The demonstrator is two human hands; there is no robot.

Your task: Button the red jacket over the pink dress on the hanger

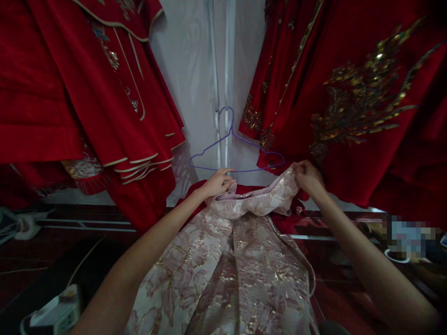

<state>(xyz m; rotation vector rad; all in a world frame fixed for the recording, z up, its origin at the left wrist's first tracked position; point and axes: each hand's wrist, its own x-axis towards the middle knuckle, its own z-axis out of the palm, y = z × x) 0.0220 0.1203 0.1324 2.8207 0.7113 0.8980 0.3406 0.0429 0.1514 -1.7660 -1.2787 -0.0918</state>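
Observation:
A pale pink and gold brocade dress (209, 246) with a floral pattern stretches from the bottom of the view up to a wide folded band at its upper edge. My left hand (219, 182) pinches the left part of that band, its forefinger close to the hanger's lower bar. At the band's right end, my right hand (309, 177) grips the fabric between thumb and fingers. Just above the band, a thin purple hanger (231, 131) hangs by its hook from a vertical white rod. Whether my left forefinger touches the hanger, I cannot tell.
Red embroidered garments hang on the left (139, 83) and on the right (349, 83), with a pale wall (188, 65) between them. A white power strip (59, 309) is at the lower left. A metal rail (94, 228) runs low along the dark red floor.

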